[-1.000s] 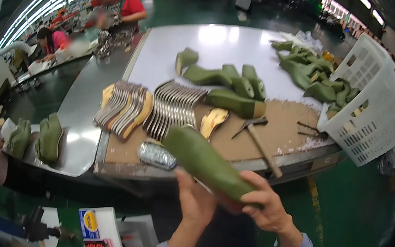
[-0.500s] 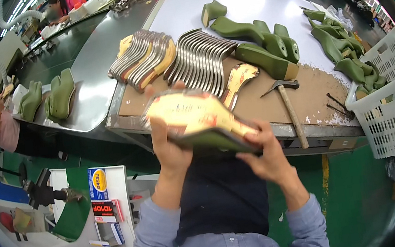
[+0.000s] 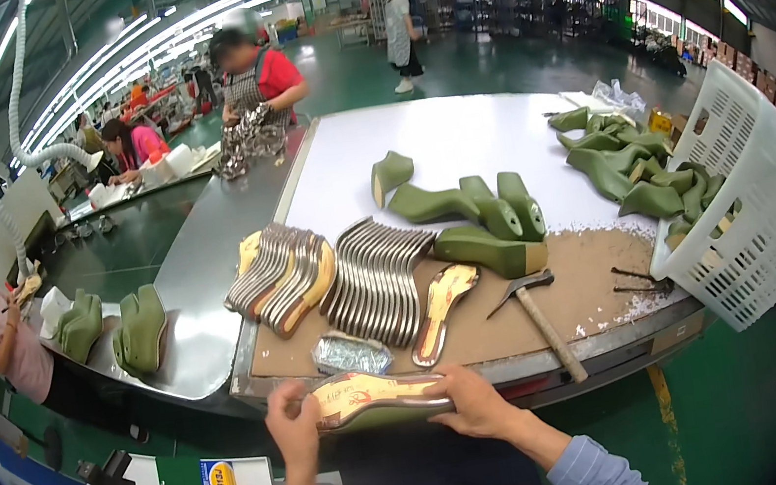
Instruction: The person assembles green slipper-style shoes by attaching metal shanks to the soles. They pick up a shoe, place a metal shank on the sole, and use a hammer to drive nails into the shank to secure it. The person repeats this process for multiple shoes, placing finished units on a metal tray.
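Holding a green shoe last with its tan insole board up (image 3: pixel 370 396) at the worktop's (image 3: pixel 518 323) near edge: left hand (image 3: pixel 293 425) and right hand (image 3: pixel 472 404) pinch either end, keeping the sole level and facing up.

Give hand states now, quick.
Left hand: closed on one end of the shoe last.
Right hand: closed on its other end.
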